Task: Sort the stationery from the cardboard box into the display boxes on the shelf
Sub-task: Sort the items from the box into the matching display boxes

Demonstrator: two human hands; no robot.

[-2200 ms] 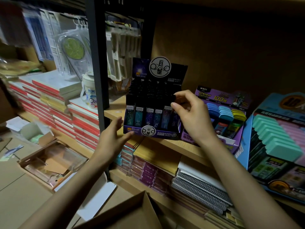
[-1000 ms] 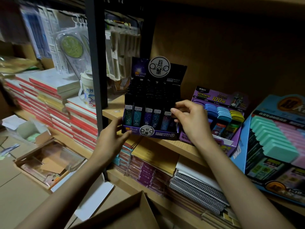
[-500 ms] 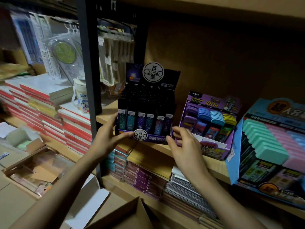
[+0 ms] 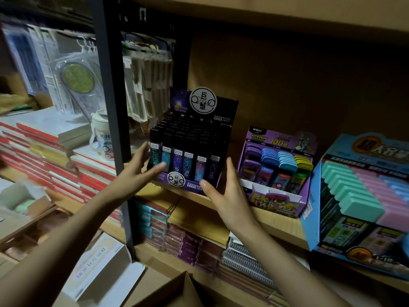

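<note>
Hands apart, empty, fingers spread: left hand [image 4: 141, 171] and right hand [image 4: 223, 191] flank black display box [image 4: 188, 151] at shelf [image 4: 276, 220] front edge. Judgement: press both sides evenly, slide back square, clear of purple box [image 4: 276, 169].

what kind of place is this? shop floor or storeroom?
Likely a stationery shop's stockroom or back shelves. Retail display boxes of small stationery sit on a wooden shelf, stacked notebooks fill the neighbouring bay, and packaged goods hang from hooks. Opened cartons lie on the floor.
</note>
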